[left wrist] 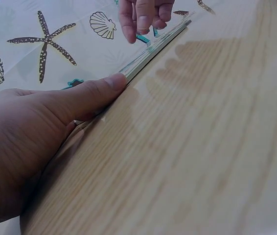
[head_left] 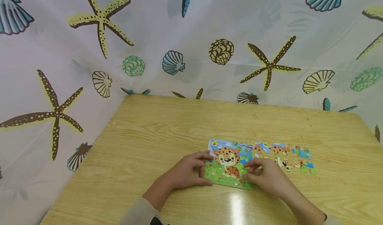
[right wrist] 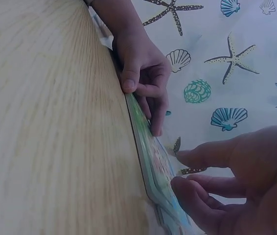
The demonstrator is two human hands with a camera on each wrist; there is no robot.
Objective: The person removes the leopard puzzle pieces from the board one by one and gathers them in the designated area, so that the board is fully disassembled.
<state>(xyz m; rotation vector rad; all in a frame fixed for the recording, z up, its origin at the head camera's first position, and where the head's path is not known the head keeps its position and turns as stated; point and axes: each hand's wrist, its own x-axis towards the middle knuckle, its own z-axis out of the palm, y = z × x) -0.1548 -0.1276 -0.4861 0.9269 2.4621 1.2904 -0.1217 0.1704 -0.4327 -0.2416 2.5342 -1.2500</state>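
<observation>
A jigsaw puzzle board (head_left: 228, 165) with a cartoon leopard cub on green grass and blue sky lies flat on the wooden table. My left hand (head_left: 191, 171) holds its left side, thumb at the near corner and fingers bent over the far part of that edge. In the left wrist view the thumb of the left hand (left wrist: 65, 105) rests along the board's thin edge (left wrist: 153, 51). Over the board's right part hovers my right hand (head_left: 266, 175), its thumb and fingertips bent toward each other. The right wrist view shows a gap between them, with nothing held.
Loose jigsaw pieces (head_left: 303, 152) lie to the right of the board, some partly hidden behind the right hand. The wooden table (head_left: 149, 128) reaches back to a white cloth (head_left: 197, 75) printed with shells and starfish, which also hangs along the left side.
</observation>
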